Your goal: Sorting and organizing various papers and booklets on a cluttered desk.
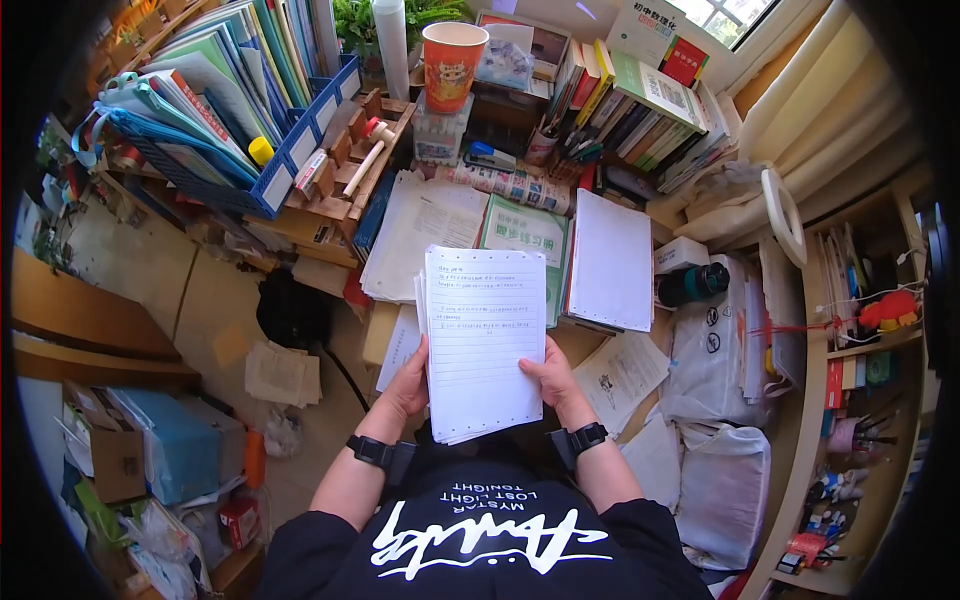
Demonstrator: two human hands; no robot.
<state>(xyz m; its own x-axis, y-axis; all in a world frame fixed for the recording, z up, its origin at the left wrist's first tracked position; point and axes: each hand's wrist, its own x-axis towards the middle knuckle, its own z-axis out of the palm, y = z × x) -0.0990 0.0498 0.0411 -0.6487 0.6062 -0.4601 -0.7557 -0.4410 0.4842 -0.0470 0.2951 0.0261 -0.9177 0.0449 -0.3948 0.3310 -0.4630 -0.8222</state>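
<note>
Between my two hands is a stack of lined loose-leaf paper (486, 360), held upright-wise in front of my chest. Handwriting covers several lines of the top sheet, and small punched holes run along its top and bottom edges. My left hand (414, 379) grips the left edge, its fingers partly hidden behind the sheets. On the right edge, my right hand (553, 375) has its thumb on the front. Beyond the stack lie a green workbook (526, 225), a pile of printed sheets (435, 214) to its left, and a white paper pile (611, 259) to its right.
A blue file rack (274, 187) with folders stands at left, near an orange paper cup (452, 71). Books (637, 112) line the back right. A dark bottle (694, 284) lies beside the white pile. Shelves (855, 345) flank the right; boxes and bags crowd the lower left.
</note>
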